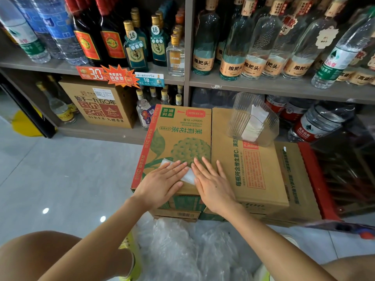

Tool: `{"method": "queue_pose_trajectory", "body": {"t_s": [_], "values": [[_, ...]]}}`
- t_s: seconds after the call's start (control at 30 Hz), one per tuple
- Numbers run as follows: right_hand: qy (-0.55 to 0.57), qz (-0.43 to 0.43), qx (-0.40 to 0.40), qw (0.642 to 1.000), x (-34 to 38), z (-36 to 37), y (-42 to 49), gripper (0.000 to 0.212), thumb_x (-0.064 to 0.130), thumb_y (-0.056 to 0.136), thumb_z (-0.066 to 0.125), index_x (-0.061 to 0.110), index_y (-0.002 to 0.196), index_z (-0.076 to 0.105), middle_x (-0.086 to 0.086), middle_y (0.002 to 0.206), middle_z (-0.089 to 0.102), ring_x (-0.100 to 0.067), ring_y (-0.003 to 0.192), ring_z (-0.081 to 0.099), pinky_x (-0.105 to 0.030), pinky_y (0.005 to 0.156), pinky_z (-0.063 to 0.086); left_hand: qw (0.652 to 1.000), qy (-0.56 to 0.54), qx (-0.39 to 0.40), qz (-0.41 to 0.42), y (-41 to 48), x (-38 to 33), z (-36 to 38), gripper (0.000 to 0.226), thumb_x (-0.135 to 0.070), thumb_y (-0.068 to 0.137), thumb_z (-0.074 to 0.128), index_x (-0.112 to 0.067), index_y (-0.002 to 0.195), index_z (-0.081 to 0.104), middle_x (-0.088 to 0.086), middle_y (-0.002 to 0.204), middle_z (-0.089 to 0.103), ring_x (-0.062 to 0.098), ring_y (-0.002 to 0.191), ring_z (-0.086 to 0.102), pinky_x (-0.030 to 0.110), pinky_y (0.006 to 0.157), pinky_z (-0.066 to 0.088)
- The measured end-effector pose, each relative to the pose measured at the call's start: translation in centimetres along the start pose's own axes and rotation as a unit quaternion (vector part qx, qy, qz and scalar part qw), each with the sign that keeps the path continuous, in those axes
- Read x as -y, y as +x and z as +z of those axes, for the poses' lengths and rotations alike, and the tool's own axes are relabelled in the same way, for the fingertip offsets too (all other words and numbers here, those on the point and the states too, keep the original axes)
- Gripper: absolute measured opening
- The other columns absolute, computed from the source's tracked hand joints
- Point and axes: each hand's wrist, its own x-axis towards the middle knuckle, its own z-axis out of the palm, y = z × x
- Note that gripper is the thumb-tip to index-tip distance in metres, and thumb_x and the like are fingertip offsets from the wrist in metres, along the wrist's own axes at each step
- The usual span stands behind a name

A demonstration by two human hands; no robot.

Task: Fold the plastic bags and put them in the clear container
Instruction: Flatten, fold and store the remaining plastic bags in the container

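A white plastic bag, folded small, lies flat on the green-printed cardboard box. My left hand and my right hand press on it side by side with straight fingers, covering most of it. The clear container stands tilted on the neighbouring brown box, further back and to the right, with folded white bags inside. A heap of loose clear plastic bags lies on the floor between my knees.
Shelves of glass and plastic bottles rise behind the boxes. A lower shelf holds a brown carton and large water jugs. Grey tiled floor stretches to the left. A red crate edge borders the boxes on the right.
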Motion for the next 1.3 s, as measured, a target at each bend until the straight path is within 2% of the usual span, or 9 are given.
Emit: {"method": "queue_pose_trajectory", "body": {"t_s": [0.3, 0.5, 0.6, 0.67, 0.77, 0.83, 0.93, 1.13, 1.3], "values": [[0.0, 0.001, 0.014, 1.0, 0.1, -0.3, 0.0, 0.068, 0.042, 0.09, -0.009, 0.02, 0.152, 0.008, 0.01, 0.157, -0.005, -0.013, 0.147, -0.007, -0.043, 0.115, -0.016, 0.999, -0.002, -0.012, -0.032, -1.1, 2.1, -0.3, 0.052, -0.037, 0.104, 0.019, -0.014, 0.147, 0.037, -0.001, 0.152, 0.033, 0.016, 0.143, 0.025, 0.024, 0.119, 0.005], [0.001, 0.008, 0.025, 1.0, 0.1, -0.4, -0.1, 0.071, 0.048, 0.088, -0.014, 0.023, 0.153, 0.003, 0.01, 0.159, -0.006, -0.012, 0.147, -0.011, -0.044, 0.113, -0.019, 0.999, 0.028, -0.006, -0.036, -1.1, 1.8, 0.0, 0.053, -0.034, 0.104, 0.016, -0.012, 0.146, 0.04, 0.001, 0.152, 0.036, 0.02, 0.142, 0.03, 0.033, 0.117, 0.013], [0.056, 0.065, 0.001, 0.996, -0.1, -0.4, -0.7, 0.07, 0.056, 0.088, -0.016, 0.026, 0.15, -0.004, 0.006, 0.157, -0.009, -0.015, 0.147, -0.009, -0.043, 0.117, -0.014, 0.997, 0.034, -0.011, -0.069, -1.3, 0.9, 0.3, 0.053, -0.034, 0.103, 0.017, -0.012, 0.147, 0.037, 0.001, 0.152, 0.035, 0.02, 0.142, 0.027, 0.033, 0.117, 0.009], [0.095, 0.132, -0.066, 0.984, -0.2, 0.0, -1.4, 0.076, 0.06, 0.09, -0.005, 0.023, 0.151, 0.021, -0.001, 0.159, 0.007, -0.019, 0.148, 0.005, -0.044, 0.12, -0.003, 0.994, 0.022, -0.026, -0.103, -1.3, -0.2, 0.5, 0.053, -0.035, 0.103, 0.019, -0.01, 0.146, 0.037, 0.003, 0.151, 0.037, 0.021, 0.142, 0.027, 0.032, 0.118, 0.008], [0.163, 0.205, -0.176, 0.949, 0.1, 0.7, -1.7, 0.062, 0.059, 0.09, 0.023, 0.016, 0.109, 0.064, -0.01, 0.148, 0.041, -0.025, 0.139, 0.034, -0.044, 0.117, 0.014, 0.988, 0.013, -0.05, -0.144, -1.3, -2.1, 0.8, 0.053, -0.033, 0.102, 0.023, -0.005, 0.141, 0.045, 0.007, 0.147, 0.043, 0.024, 0.139, 0.035, 0.035, 0.116, 0.015], [0.193, 0.248, -0.216, 0.924, 0.6, 0.7, -0.9, 0.048, 0.056, 0.089, 0.04, 0.014, 0.088, 0.064, -0.011, 0.14, 0.051, -0.026, 0.132, 0.044, -0.043, 0.114, 0.019, 0.983, 0.009, -0.057, -0.175, -1.1, -3.3, 1.0, 0.053, -0.033, 0.102, 0.023, -0.004, 0.139, 0.048, 0.01, 0.145, 0.046, 0.026, 0.137, 0.039, 0.037, 0.115, 0.017], [0.206, 0.303, -0.221, 0.904, 1.5, 0.3, 0.4, 0.028, 0.042, 0.086, 0.062, 0.014, 0.082, 0.067, -0.009, 0.138, 0.052, -0.025, 0.13, 0.044, -0.042, 0.114, 0.018, 0.976, 0.002, -0.058, -0.209, -0.9, -4.4, 1.4, 0.057, -0.034, 0.103, 0.017, -0.003, 0.139, 0.048, 0.012, 0.145, 0.046, 0.029, 0.136, 0.041, 0.039, 0.114, 0.019], [0.253, 0.364, -0.229, 0.866, 1.7, -0.5, 1.7, 0.011, 0.031, 0.08, 0.071, 0.02, 0.082, 0.071, -0.001, 0.131, 0.056, -0.024, 0.124, 0.045, -0.041, 0.108, 0.025, 0.974, -0.017, -0.065, -0.215, -0.9, -4.3, 1.5, 0.057, -0.036, 0.104, 0.018, -0.003, 0.141, 0.045, 0.012, 0.146, 0.044, 0.029, 0.137, 0.039, 0.037, 0.116, 0.013], [0.33, 0.324, -0.234, 0.855, 1.8, -1.4, 1.3, 0.009, 0.029, 0.083, 0.068, 0.026, 0.079, 0.06, 0.012, 0.082, 0.064, -0.014, 0.08, 0.06, -0.033, 0.078, 0.045, 0.964, -0.085, -0.105, -0.229, -0.9, -4.5, 1.3, 0.057, -0.042, 0.101, 0.024, -0.009, 0.148, 0.03, 0.001, 0.153, 0.025, 0.021, 0.145, 0.02, 0.029, 0.118, 0.006]]}}
